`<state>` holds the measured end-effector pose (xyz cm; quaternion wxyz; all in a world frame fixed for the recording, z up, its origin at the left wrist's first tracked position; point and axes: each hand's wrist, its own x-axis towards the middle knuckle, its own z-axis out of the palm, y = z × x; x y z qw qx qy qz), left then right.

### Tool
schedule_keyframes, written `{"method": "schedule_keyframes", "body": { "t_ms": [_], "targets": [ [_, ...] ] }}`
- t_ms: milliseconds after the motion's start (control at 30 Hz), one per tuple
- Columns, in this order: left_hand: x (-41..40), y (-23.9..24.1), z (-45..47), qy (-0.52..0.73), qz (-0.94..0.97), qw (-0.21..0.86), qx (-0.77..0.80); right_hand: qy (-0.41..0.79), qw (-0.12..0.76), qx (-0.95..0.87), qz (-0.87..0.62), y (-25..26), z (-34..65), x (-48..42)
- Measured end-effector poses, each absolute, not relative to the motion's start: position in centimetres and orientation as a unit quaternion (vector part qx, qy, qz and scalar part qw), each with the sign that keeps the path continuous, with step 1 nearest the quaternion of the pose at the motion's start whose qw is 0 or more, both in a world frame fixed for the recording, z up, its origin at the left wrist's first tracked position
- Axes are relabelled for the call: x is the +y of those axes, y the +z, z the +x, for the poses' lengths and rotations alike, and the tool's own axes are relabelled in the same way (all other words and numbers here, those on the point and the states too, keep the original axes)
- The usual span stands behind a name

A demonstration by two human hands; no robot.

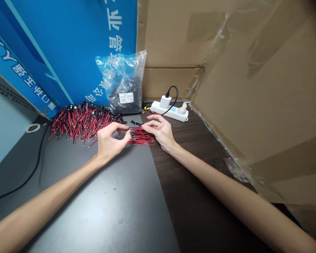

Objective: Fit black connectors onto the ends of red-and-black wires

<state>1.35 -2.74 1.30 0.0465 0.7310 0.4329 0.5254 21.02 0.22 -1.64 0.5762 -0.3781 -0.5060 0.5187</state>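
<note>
A thin wire lead (136, 127) stretches between my two hands, over a small bundle of red-and-black wire leads (141, 137) laid side by side on the table. The thumb and forefinger of my left hand (111, 140) close around its left end. At the other end, my right hand (160, 131) pinches it between thumb and forefinger, the other fingers loosely bent. Left of the bundle lies a large heap of red-and-black wire leads (77, 121) with dark connectors. Several small black caps (135, 123) lie just behind the bundle; my fingers hide part of it.
A clear plastic bag (127, 86) of small black parts stands behind the heap. To its right is a white power strip (171, 111) with a charger (165, 101) and black cable. Cardboard (265, 105) walls the right side. A black cord (38, 158) runs along the left.
</note>
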Motion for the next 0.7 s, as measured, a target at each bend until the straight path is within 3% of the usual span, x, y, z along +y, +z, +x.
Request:
{"method": "schedule_keyframes", "body": {
  "t_ms": [233, 400, 533, 700],
  "targets": [
    [-2.9, 1.3, 1.7, 0.529, 0.724, 0.055, 0.439, 0.505, 0.583, -0.51, -0.379, -1.9, 21.1, 0.5],
    [-0.1, 3.8, -1.5, 0.505, 0.698, 0.108, 0.495, 0.397, 0.645, -0.485, -0.438, -2.3, 21.3, 1.0],
    [2.8, 6.0, -5.5, 0.384, 0.715, 0.172, 0.558, 0.354, 0.56, -0.604, -0.443, -1.7, 20.7, 0.1],
    [4.2, 6.8, -6.3, 0.216, 0.798, 0.119, 0.549, 0.241, 0.493, -0.675, -0.493, -1.3, 20.2, -0.8]
  ]
}}
